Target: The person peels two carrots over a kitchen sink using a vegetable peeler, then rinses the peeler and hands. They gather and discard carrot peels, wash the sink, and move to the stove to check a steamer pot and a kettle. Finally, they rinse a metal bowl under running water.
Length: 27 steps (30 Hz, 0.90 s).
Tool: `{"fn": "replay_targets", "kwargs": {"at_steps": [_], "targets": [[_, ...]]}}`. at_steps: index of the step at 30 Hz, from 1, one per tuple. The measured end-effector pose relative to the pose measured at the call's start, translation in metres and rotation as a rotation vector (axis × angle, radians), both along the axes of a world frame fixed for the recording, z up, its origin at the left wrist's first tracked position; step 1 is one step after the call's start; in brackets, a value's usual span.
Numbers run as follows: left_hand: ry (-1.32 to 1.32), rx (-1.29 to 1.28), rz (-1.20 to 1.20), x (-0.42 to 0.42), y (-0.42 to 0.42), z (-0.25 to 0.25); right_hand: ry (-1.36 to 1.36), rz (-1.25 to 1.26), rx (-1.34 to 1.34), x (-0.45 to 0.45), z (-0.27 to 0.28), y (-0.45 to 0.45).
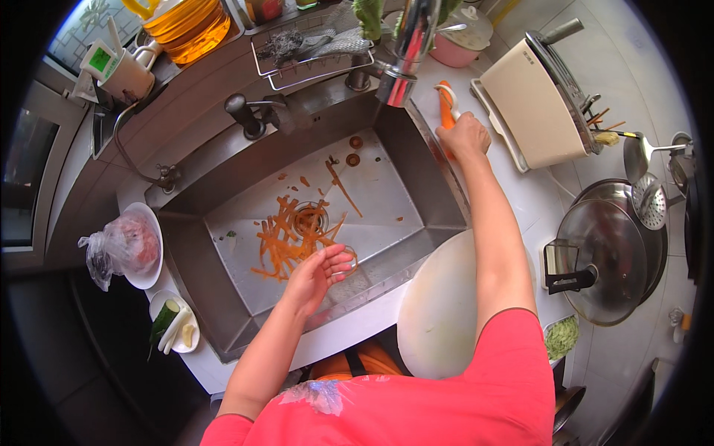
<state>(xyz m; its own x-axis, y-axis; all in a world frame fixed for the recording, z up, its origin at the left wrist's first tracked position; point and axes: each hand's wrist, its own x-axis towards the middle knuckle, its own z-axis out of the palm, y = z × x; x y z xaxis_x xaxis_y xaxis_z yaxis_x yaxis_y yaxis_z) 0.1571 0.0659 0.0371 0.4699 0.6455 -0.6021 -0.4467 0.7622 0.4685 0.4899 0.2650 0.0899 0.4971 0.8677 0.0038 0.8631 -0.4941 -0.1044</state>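
My right hand (466, 136) reaches to the counter beyond the sink's right wall. Its fingers close around the handle of a vegetable peeler (456, 103), whose pale curved head shows past them. An orange carrot (446, 107) lies beside and partly under that hand, which hides some of it. Over the near side of the stainless steel sink (385, 200) is my left hand (319, 279), holding nothing, fingers apart. Carrot peelings (284, 240) are heaped below and beyond it, around and over the drain (310, 218). Two round carrot end slices (353, 160) lie farther back.
Over the sink's back right corner hangs a chrome faucet (399, 78). A round cutting board (438, 312) overlaps its front right edge. Left are a bowl with bagged meat (136, 245) and a plate with cucumber (166, 315). Right are a cream knife block (530, 106) and a lidded pan (602, 262).
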Motion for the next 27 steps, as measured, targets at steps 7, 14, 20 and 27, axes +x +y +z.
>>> {"fn": "replay_targets", "kwargs": {"at_steps": [7, 14, 20, 27], "targets": [[0.011, -0.030, 0.069, -0.025, -0.013, -0.008, -0.176, 0.088, 0.082, 0.000, -0.006, -0.004], [0.012, -0.034, 0.100, -0.024, -0.007, -0.007, -0.086, 0.232, 0.392, 0.004, -0.009, -0.012], [0.057, -0.073, 0.107, -0.020, -0.011, -0.007, 1.057, 0.050, 0.520, -0.062, 0.026, 0.028], [0.074, -0.057, 0.131, -0.024, -0.016, 0.002, 0.674, 0.203, 0.787, -0.060, -0.025, 0.089]]}}
